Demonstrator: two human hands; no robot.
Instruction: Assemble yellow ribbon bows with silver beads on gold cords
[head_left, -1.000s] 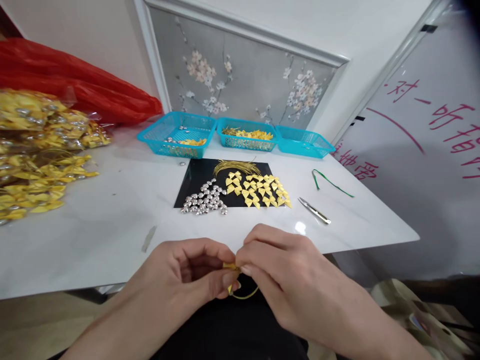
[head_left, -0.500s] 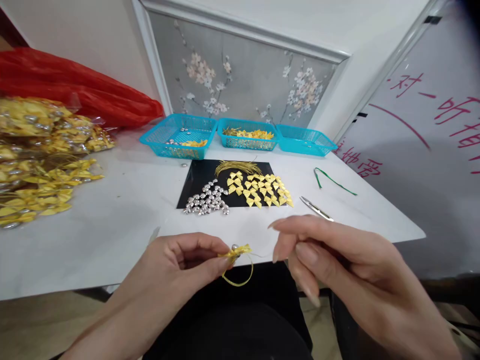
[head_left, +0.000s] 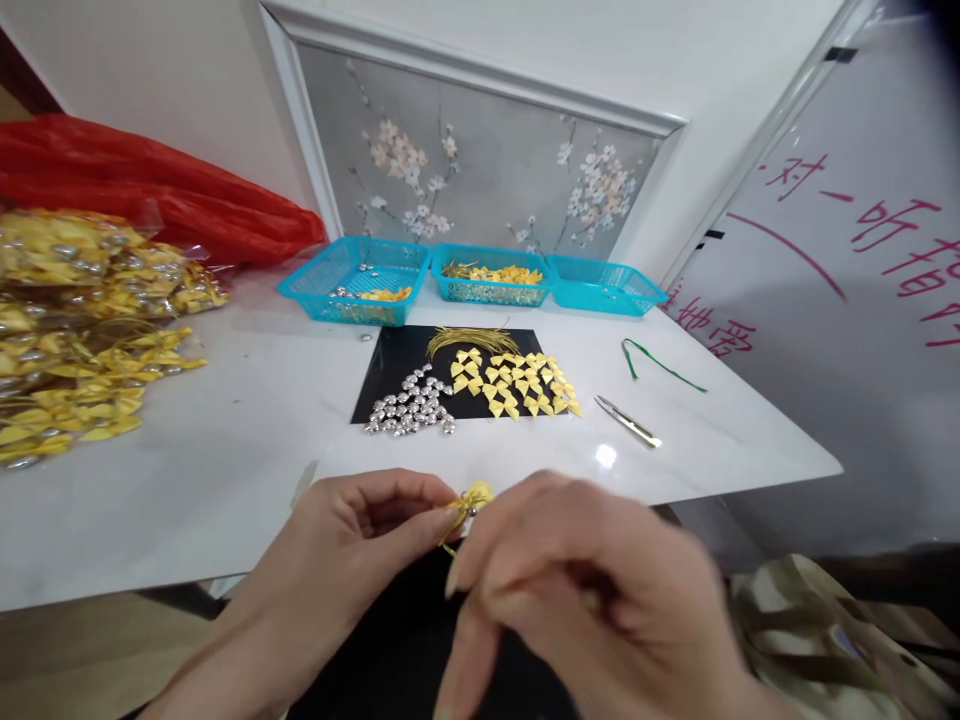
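Note:
My left hand [head_left: 375, 525] pinches a yellow ribbon bow [head_left: 474, 497] between thumb and fingertips. A shiny silver bead shows on the bow, and a loop of gold cord [head_left: 447, 547] hangs beneath it. My right hand [head_left: 577, 580] is close on the bow's right side and covers part of it. Its thumb and forefinger are pressed together, slightly smeared by motion; whatever is between them is too small to make out. Beyond my hands, silver beads [head_left: 409, 405], yellow bows [head_left: 517, 382] and a bundle of gold cords [head_left: 472, 341] lie on a black mat [head_left: 382, 365].
Thread snips [head_left: 628, 421] and a green ribbon [head_left: 664, 366] lie right of the mat on the white table [head_left: 210, 480]. Three blue baskets [head_left: 300, 290] line the back. Bagged yellow bows [head_left: 82, 330] and a red bag [head_left: 165, 185] are piled at left. A whiteboard [head_left: 825, 400] stands at right.
My right hand has moved left and down, from apart to right beside the bow. My left hand keeps its hold; the bow has turned a little. The view has shifted slightly.

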